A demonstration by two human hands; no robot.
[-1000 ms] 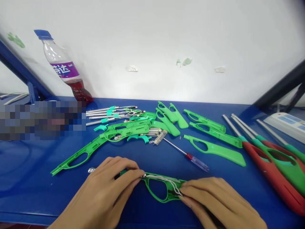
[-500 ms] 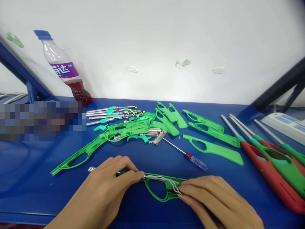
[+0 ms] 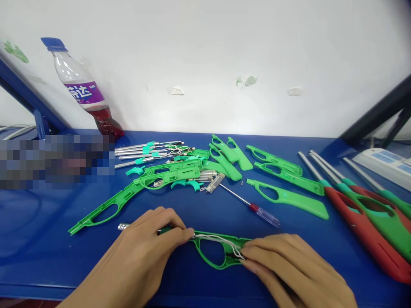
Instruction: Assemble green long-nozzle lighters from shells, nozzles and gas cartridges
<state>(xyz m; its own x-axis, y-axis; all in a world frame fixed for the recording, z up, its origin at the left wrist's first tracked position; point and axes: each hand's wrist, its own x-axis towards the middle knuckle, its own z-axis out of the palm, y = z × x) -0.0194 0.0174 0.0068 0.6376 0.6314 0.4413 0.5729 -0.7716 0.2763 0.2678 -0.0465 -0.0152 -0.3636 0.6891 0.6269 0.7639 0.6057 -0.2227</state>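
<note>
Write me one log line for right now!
left hand: holding green lighter shell | right hand: holding same shell, near white wires | screwdriver: on blue table

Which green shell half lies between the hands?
The frontmost green shell half, white wires along it, between left hand and right hand; the others lie behind, untouched.

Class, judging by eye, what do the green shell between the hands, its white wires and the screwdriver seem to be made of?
Green shell: likely moulded plastic, slightly glossy, evenly coloured.
Wires: probably plastic-coated, smooth and bendy; their core is hidden.
Screwdriver: straight, shiny shaft, apparently steel; see-through handle, probably hard plastic.
</note>
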